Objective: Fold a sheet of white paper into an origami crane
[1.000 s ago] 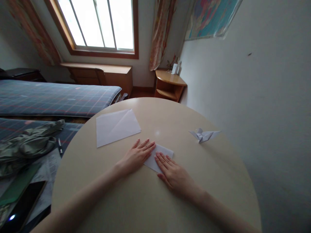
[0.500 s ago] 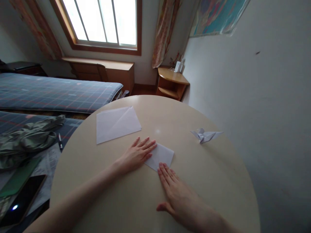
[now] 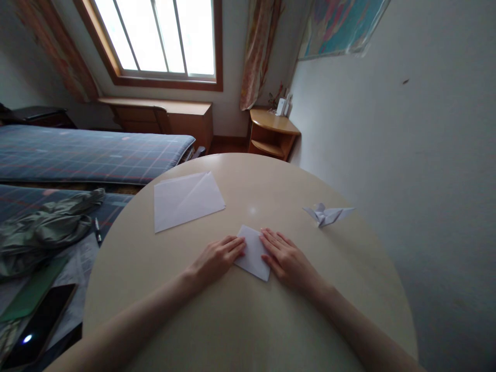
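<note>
A small folded sheet of white paper lies on the round cream table between my hands. My left hand is closed at its left edge, the fingers together and the thumb against them, gripping the paper. My right hand rests over the right edge with fingers stretched out flat and the thumb apart, touching the paper. The parts of the paper under my fingertips are hidden. To the right stands a folded white paper crane, apart from both hands.
Larger white paper sheets lie at the table's back left. Beside the table are a phone, a green folder, a pen and a crumpled grey-green cloth on a bed. A wall runs along the right.
The folded paper has turned and now lies slightly further left. My right hand has moved up to its right edge; my left hand has drawn back a little and its fingers have curled in.
</note>
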Demonstrator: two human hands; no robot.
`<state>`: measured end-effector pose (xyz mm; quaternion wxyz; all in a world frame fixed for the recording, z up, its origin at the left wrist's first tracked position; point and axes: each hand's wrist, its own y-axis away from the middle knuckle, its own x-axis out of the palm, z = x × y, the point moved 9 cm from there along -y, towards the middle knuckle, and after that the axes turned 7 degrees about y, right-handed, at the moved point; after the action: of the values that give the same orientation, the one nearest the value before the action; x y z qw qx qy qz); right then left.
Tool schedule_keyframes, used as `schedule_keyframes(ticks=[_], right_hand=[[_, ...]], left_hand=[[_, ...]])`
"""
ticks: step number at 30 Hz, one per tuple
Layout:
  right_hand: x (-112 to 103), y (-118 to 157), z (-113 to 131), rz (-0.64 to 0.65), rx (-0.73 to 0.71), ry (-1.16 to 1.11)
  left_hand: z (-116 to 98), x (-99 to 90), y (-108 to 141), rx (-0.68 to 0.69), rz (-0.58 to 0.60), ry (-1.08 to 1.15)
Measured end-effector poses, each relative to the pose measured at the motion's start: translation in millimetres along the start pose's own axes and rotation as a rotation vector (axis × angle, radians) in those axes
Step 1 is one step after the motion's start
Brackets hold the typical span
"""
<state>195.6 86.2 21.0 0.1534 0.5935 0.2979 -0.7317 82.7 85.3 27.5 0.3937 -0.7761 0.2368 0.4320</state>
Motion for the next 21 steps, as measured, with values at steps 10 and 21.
schedule_keyframes(ticks=[10, 21], right_hand=[[8, 4, -24, -0.071, 0.154, -0.422], [2, 13, -43, -0.242, 0.427, -1.003]], left_hand=[[3, 8.2, -1, -0.058, 0.036, 0.061], [14, 2.0, -3, -0.175, 0.039, 0.237]])
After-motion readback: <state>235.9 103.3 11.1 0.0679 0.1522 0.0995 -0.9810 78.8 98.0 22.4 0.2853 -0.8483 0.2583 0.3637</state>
